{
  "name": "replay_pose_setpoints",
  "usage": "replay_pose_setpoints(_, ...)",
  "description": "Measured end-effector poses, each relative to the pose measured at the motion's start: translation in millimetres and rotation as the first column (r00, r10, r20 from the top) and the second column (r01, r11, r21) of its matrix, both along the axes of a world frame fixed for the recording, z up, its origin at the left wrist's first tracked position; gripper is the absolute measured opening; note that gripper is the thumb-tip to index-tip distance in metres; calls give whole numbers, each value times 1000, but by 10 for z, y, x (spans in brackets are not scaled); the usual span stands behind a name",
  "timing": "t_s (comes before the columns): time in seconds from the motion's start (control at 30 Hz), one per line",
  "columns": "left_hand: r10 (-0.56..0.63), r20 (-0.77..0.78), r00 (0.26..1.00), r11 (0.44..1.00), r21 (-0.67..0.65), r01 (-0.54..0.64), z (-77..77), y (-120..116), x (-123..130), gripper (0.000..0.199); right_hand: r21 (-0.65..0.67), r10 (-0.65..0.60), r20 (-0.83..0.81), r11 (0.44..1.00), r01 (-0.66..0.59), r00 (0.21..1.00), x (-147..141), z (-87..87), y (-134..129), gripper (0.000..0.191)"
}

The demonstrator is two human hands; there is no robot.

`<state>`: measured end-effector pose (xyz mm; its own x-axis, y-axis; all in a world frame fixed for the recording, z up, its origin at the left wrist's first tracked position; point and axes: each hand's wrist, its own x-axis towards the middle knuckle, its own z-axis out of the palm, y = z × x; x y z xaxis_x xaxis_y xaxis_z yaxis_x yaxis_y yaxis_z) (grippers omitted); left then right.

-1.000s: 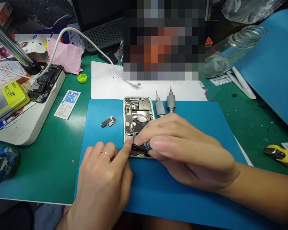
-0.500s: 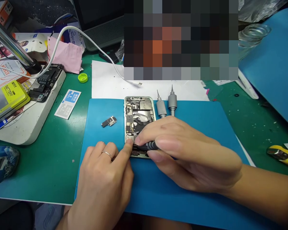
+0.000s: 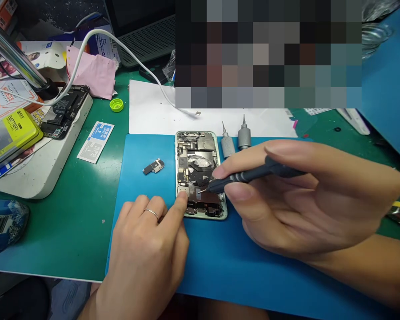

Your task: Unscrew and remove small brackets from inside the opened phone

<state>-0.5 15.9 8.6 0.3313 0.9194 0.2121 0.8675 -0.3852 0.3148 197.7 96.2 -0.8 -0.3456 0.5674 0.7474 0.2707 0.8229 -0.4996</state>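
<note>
On a flat blue mat (image 3: 210, 262), an opened, pale-green-framed rectangular phone (image 3: 202, 171), likely light, stiff and fragile, best held by its rim, lies under the unpinched left hand's (image 3: 150, 240) index fingertip, while the right hand (image 3: 306, 204) pinches a slim black screwdriver (image 3: 242, 176).

An opened smartphone (image 3: 200, 173), circuit boards exposed inside its pale frame, lies lengthwise near the centre of the frame. Right of centre, a dark precision screwdriver (image 3: 253, 173) slants over it, thin metal tip pointing lower left.
</note>
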Motion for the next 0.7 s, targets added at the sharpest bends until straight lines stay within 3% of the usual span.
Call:
replay_pose_setpoints(0.1,-13,-8,1000,1000,-20,12,6,4,9,40,110,-26,-75,993,34,997,-62,-18,38,69)
replay_pose_setpoints(0.5,-22,-139,990,1000,-15,21,-18,33,80,42,95,-138,-99,985,147,986,-44,-92,-12,70)
replay_pose_setpoints(0.7,-36,-109,993,999,-18,34,18,17,57,43,18,-66,-113,997,69,991,-51,-39,-11,73)
